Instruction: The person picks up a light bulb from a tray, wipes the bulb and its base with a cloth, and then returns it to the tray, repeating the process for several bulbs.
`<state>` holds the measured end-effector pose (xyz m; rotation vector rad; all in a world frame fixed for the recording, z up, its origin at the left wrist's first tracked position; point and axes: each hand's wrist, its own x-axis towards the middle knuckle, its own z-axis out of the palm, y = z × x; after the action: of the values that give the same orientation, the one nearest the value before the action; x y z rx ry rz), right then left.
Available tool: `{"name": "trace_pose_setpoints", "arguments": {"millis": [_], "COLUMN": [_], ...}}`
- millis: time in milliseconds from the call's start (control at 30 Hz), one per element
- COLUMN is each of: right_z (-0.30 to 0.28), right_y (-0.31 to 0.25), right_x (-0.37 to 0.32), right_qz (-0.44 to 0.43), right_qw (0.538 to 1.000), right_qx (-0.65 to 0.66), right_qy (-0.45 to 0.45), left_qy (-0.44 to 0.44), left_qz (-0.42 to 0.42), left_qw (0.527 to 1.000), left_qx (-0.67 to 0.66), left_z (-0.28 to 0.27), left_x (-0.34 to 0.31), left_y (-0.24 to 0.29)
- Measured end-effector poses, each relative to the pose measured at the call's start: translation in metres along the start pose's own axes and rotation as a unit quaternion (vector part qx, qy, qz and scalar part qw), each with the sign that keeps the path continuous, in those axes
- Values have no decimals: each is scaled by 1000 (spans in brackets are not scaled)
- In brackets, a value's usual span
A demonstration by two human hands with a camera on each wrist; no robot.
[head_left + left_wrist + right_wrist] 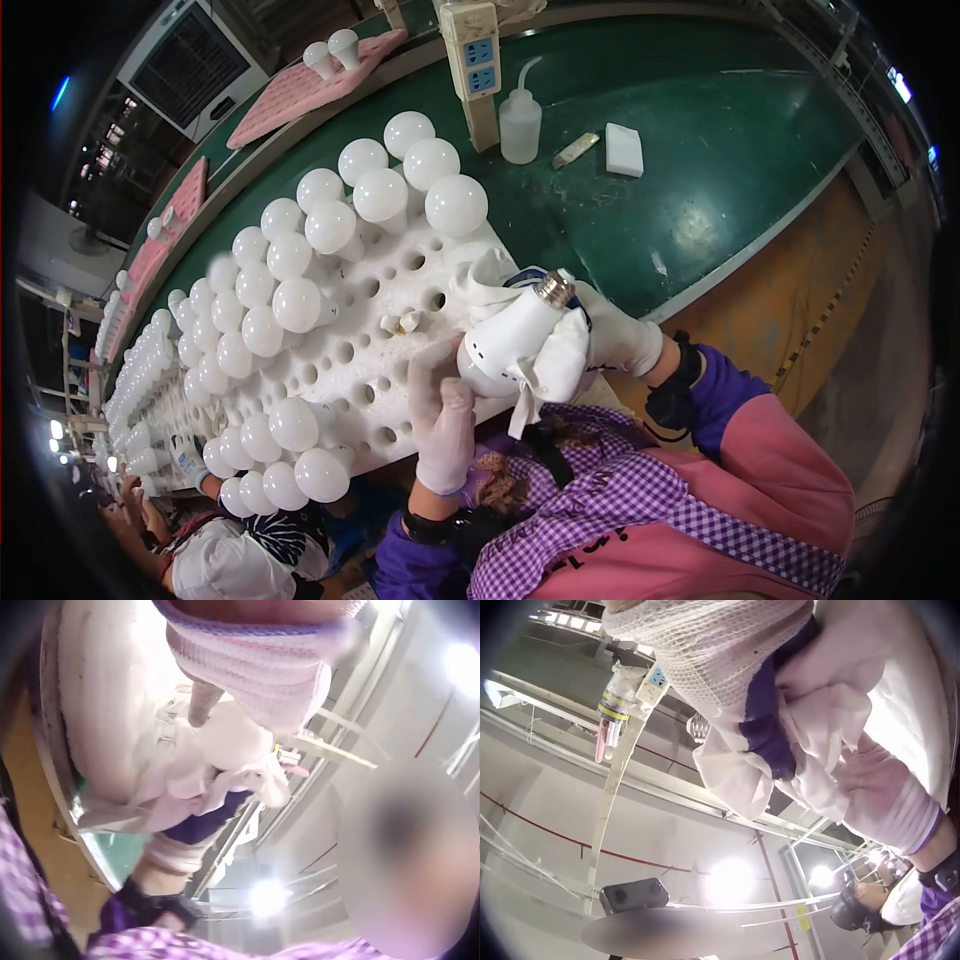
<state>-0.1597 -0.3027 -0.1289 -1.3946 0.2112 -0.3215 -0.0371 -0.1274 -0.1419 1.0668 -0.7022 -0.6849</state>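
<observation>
From the head camera, my left hand (442, 415) reaches up from below, gloved fingers curled round the dome of the bulb (500, 340). My right hand (615, 338) comes in from the side, wrist bent, its grip closed on a white cloth (560, 365) wrapped against the bulb's neck. The bulb sits tilted above the near edge of the foam tray (365, 325) on the green surface (640, 220), with its screw base (553, 291) pointing up and away.

The left wrist camera shows the dome close up and my right hand bunched in the cloth behind it. The screw base is hidden there.

The right wrist camera alone shows the base's threads poking out of the cloth, with the power strip (656, 675) beyond.
</observation>
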Motion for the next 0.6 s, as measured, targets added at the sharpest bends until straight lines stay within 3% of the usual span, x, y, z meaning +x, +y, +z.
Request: {"name": "trace_pose_setpoints", "arguments": {"millis": [67,100,233,300,433,533,600], "right_z": [5,3,-1,0,7,1,0], "right_y": [-14,-16,6,10,-5,-7,-5], "right_x": [0,1,2,2,2,-1,-3], "right_qz": [41,23,-10,-40,-74,-38,51], "right_qw": [999,999,999,999,995,997,977], "right_qx": [22,-41,34,14,-4,28,175], "right_qy": [0,6,-16,10,65,64,111], "left_qy": [-112,-27,-27,-65,-41,-20,-38], "left_qz": [-242,-313,-291,-228,-206,-206,-191], "left_qw": [948,905,923,947,966,961,963], "left_qx": [-175,-287,-249,-217,-150,-185,-188], "left_z": [-11,-2,4,9,6,7,4], "left_x": [7,5,7,9,6,4,3], "left_y": [4,8,13,16,9,9,3]}}
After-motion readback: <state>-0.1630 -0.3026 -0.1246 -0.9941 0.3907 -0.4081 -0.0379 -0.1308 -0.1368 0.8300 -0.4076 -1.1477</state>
